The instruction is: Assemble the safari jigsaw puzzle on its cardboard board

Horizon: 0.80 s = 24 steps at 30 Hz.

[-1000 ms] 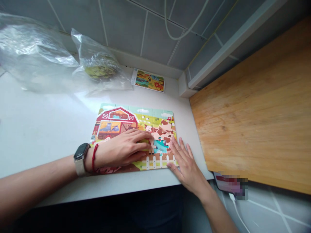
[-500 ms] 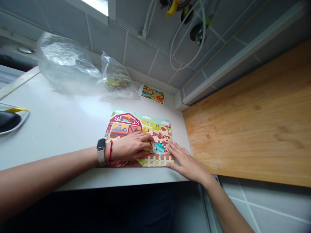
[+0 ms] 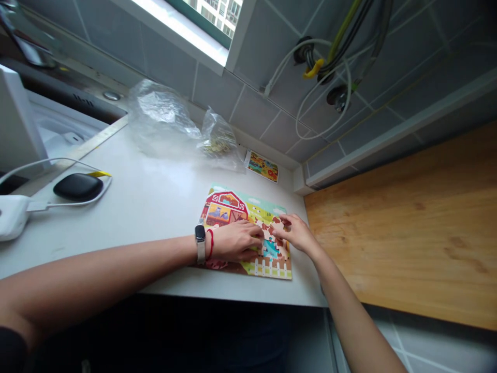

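A farm jigsaw puzzle [image 3: 227, 199] with a red barn, spotted cows and a white fence lies flat on the white counter. Across its lower middle rests my left hand [image 3: 238, 240], fingers curled and closed, their tips bent down out of sight against the puzzle; what they hold, if anything, is hidden. My right hand [image 3: 297, 233] is over the puzzle's right side, thumb and fingers closed about a brown-and-white cow puzzle piece [image 3: 277, 223]. Between the hands shows a blue patch [image 3: 271, 249] with jagged edges, below the cow. A watch and red string are on my left wrist.
Behind the puzzle lie a small picture card [image 3: 262, 166], a clear bag with pieces [image 3: 218, 142] and a crumpled plastic bag [image 3: 163, 116]. A black mouse-like object [image 3: 78, 187] and white charger [image 3: 13, 217] sit left. A raised wooden board [image 3: 404, 223] borders the right.
My right hand has lifted from lying flat at the puzzle's right edge and now pinches higher up over the cow. My left hand stays on the puzzle. The view has shifted left.
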Each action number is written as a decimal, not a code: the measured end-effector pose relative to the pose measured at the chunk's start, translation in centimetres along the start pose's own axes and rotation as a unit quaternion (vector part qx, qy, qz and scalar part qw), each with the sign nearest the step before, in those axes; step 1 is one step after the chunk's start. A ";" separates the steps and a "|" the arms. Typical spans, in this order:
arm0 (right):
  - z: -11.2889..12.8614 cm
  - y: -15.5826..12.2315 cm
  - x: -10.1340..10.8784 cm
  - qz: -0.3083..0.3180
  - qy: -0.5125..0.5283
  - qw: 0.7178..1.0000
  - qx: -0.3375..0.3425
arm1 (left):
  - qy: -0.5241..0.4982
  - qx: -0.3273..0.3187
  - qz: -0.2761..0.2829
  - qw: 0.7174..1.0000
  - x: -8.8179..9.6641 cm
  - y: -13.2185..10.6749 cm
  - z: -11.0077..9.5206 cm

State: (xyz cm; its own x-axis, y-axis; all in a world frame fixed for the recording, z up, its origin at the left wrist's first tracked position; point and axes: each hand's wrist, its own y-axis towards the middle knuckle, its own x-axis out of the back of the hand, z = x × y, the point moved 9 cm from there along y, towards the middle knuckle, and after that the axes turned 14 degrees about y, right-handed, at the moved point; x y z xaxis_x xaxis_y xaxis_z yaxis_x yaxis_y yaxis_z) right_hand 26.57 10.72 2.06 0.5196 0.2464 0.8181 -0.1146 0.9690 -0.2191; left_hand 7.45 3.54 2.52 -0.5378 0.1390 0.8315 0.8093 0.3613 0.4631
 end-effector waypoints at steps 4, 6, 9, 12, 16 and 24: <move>0.6 -0.9 0.3 -0.024 0.015 0.999 0.029 | 0.001 0.008 -0.006 1.000 0.1 0.0 0.2; 1.1 -1.7 0.3 -0.034 0.028 0.998 0.050 | -0.002 0.006 -0.012 1.000 0.2 -0.1 0.2; 1.8 -2.9 -0.1 -0.035 0.047 0.996 0.075 | -0.001 0.004 -0.015 1.000 0.2 -0.1 0.2; 2.3 -3.9 -0.3 -0.026 0.081 0.992 0.088 | 0.000 0.006 -0.011 1.000 0.1 -0.2 0.2; 2.4 -4.9 -0.1 -0.016 0.135 0.988 0.076 | 0.000 0.005 -0.005 1.000 -0.1 -0.1 0.3; 1.4 -5.0 -0.1 0.008 0.220 0.975 0.021 | 0.006 0.011 -0.014 1.000 0.0 -0.2 0.4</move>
State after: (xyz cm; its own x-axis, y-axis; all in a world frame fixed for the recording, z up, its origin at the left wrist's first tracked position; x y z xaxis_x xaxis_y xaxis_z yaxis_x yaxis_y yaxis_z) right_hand 25.86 5.85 3.84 0.8298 0.2376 0.5049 -0.1552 0.9674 -0.2003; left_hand 7.21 3.78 2.29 -0.5578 0.1173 0.8217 0.7880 0.3857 0.4798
